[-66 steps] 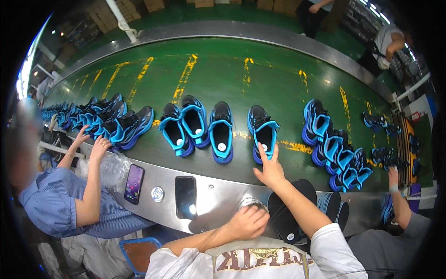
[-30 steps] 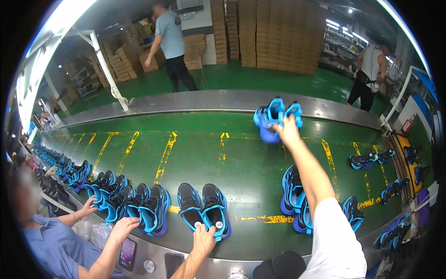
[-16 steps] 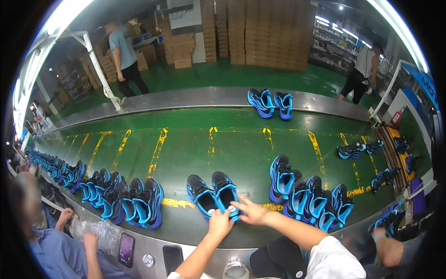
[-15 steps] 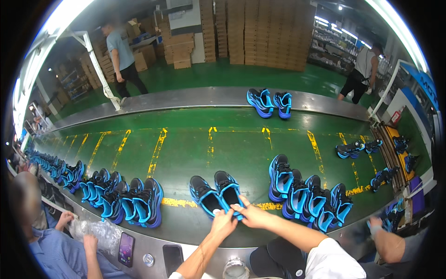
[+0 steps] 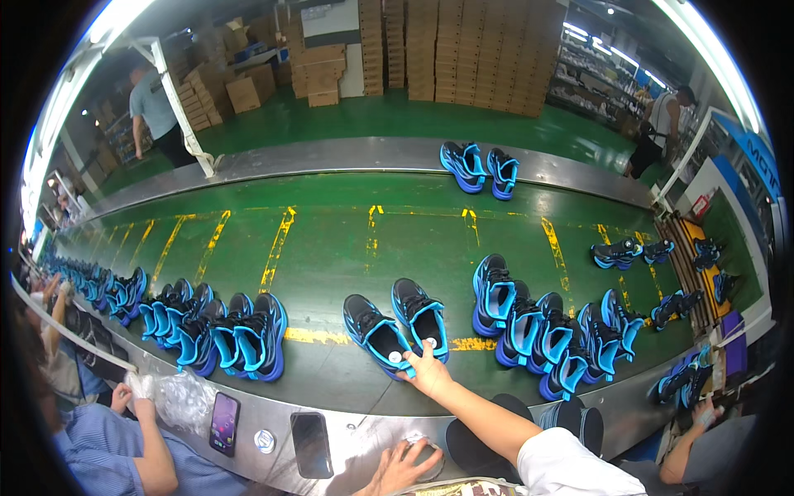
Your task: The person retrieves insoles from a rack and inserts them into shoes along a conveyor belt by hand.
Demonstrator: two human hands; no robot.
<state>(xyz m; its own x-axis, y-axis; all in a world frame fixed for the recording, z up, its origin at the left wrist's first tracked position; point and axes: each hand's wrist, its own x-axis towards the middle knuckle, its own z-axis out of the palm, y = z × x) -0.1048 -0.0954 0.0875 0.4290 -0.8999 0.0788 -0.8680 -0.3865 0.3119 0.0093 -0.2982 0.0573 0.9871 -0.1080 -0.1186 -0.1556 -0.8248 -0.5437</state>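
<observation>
At belt (image 5: 331,248), R hand (image 5: 428,372) splayed on shoes (image 5: 370,324), L (image 5: 397,473) curled o/ tub (image 5: 430,465); grips unclear.

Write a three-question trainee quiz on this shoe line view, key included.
1. Multiple choice: which hand of the camera wearer is at the heels of the middle pair of shoes?
A) left
B) right
C) both
2. True or false: three shoes stand on the far metal ledge.
3. Fill in: on the near metal edge, the left phone has a lit screen, while the screen of the right phone looks ____.

Key:
1. B: the right hand is there.
2. False: there are two.
3. Dark.
</observation>
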